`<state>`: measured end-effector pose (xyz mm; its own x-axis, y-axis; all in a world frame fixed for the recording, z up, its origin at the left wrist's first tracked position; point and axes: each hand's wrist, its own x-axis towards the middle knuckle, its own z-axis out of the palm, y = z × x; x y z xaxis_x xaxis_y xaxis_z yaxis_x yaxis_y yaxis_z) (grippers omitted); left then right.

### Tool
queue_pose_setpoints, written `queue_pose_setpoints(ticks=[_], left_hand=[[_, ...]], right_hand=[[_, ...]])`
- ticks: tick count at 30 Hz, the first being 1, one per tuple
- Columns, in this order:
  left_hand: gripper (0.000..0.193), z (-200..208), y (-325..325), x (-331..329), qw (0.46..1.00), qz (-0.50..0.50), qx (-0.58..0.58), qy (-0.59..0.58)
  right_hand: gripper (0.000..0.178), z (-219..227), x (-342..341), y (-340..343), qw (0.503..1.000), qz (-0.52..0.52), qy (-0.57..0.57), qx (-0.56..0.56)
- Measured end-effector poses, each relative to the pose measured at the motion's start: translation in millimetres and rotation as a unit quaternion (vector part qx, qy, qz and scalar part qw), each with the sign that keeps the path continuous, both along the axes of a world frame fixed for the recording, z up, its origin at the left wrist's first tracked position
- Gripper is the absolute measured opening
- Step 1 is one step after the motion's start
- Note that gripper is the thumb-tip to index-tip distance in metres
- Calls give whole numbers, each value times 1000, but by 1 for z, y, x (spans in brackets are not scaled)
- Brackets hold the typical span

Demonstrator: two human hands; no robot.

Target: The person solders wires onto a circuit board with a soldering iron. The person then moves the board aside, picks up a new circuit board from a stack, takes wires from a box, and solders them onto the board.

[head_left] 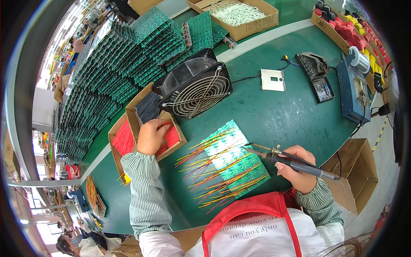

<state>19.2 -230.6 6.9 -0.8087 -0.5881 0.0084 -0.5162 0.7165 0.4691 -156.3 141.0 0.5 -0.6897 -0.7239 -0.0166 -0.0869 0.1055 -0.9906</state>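
My left hand bends over a cardboard box, its thumb and fingertips pinched together at the red wires. Whatever the pinch holds is too small to make out. Dark wires fill the compartment behind. In my right hand is a soldering iron with a thin metal feed tube clamped along it. Its tip points left, over or against a green circuit board; contact cannot be told. Rows of red, yellow and black wires stick out leftward from this board, which lies flat on the table.
A black fan with a wire guard stands behind the boxes. Green boards are stacked at the far left. A blue soldering unit with a wire spool, a black tray and a metal plate sit at right.
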Motion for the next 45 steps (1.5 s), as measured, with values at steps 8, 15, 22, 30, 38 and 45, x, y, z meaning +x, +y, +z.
queue_pose_setpoints(ticks=[8, 15, 22, 30, 38, 45], left_hand=[[19, -6, -5, 19, 991, 82, 73, 80], [19, 28, 67, 28, 942, 169, 215, 193], [15, -19, 121, 74, 925, 187, 243, 224], [10, -7, 121, 71, 950, 193, 169, 178], [11, 26, 112, 3, 981, 47, 60, 178], [16, -5, 109, -29, 997, -35, -47, 45]], right_hand=[[19, 2, 3, 8, 1000, 6, -5, -4], [19, 4, 3, 11, 1000, 6, 10, -11], [19, 5, 4, 5, 999, 29, 14, -29], [20, 8, 3, 3, 999, 35, 19, -27], [19, 12, 1, -1, 999, 19, 31, -31], [18, 16, -7, -4, 995, 29, 82, -39]])
